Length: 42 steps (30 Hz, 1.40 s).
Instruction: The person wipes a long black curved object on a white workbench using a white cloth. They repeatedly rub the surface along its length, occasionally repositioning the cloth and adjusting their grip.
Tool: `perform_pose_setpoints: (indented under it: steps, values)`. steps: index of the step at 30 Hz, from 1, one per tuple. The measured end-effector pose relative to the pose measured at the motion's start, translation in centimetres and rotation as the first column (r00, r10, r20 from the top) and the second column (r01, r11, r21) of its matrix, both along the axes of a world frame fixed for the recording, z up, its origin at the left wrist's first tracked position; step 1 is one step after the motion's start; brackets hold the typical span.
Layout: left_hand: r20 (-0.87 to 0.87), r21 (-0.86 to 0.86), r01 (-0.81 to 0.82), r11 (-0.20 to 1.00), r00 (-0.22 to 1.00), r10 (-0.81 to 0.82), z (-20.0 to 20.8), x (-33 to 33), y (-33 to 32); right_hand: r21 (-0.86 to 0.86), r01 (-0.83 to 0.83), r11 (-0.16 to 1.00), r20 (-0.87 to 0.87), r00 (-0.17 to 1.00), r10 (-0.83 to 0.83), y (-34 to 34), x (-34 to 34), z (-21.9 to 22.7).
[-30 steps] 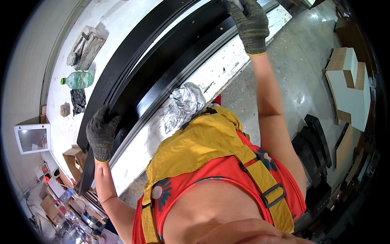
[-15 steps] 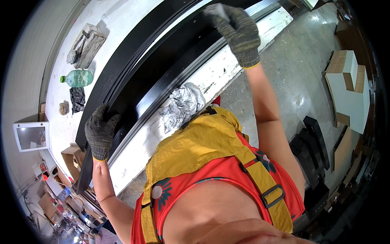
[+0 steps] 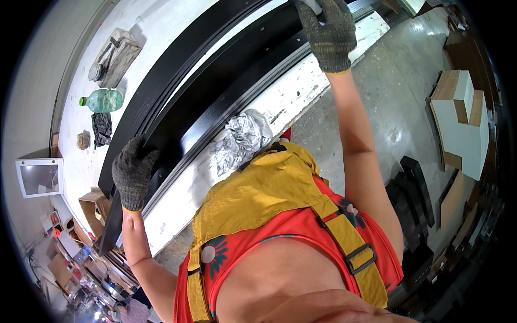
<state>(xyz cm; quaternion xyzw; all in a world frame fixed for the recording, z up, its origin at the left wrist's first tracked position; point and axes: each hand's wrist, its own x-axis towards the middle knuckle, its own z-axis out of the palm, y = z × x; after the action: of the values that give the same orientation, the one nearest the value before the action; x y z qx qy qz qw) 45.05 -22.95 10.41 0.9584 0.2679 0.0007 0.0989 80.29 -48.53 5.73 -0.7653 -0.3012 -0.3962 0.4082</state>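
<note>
A long black board with a grooved edge (image 3: 215, 91) lies slantwise across a white, paint-marked bench (image 3: 285, 102). My left hand (image 3: 132, 175), in a dark knitted glove, grips the board near its lower left end, thumb over the top face. Far along the board, my right hand (image 3: 328, 37), gloved alike, is closed round a light grey cloth-like piece (image 3: 312, 6). The top of the picture cuts off part of that hand, and the grip hides most of the piece. A second black board (image 3: 142, 102) lies alongside, farther from me.
Crumpled silvery-grey sheeting (image 3: 245, 134) lies on the bench near my waist. On the left stand a green bottle (image 3: 104, 100), a worn block with a tool on it (image 3: 116, 59), black crumpled plastic (image 3: 101, 129) and a small jar (image 3: 83, 141). Cartons (image 3: 460, 118) stand right.
My right hand has moved farther along the board, up and slightly right, with the grey piece still in it. My left hand has stayed on the board's near end.
</note>
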Motion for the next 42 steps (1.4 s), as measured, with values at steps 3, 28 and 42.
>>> perform_pose_setpoints:
  steps: [3,28,42]
  values:
    - [-0.007,-0.025,-0.019,1.0,1.0,0.019,-0.4,-0.2,0.1,0.12,-0.04,0.992,-0.066,0.997,0.048,0.3,0.7,1.3]
    - [0.134,0.065,0.112,0.992,0.984,-0.12,-1.3,-0.4,1.0,-0.046,-0.374,0.926,0.052,0.925,0.376,4.7,-11.5,-2.8]
    - [0.095,0.045,0.083,0.996,0.992,-0.087,-1.7,-0.9,0.8,-0.182,-0.513,0.839,-0.012,0.854,0.52,7.8,-17.4,-3.1]
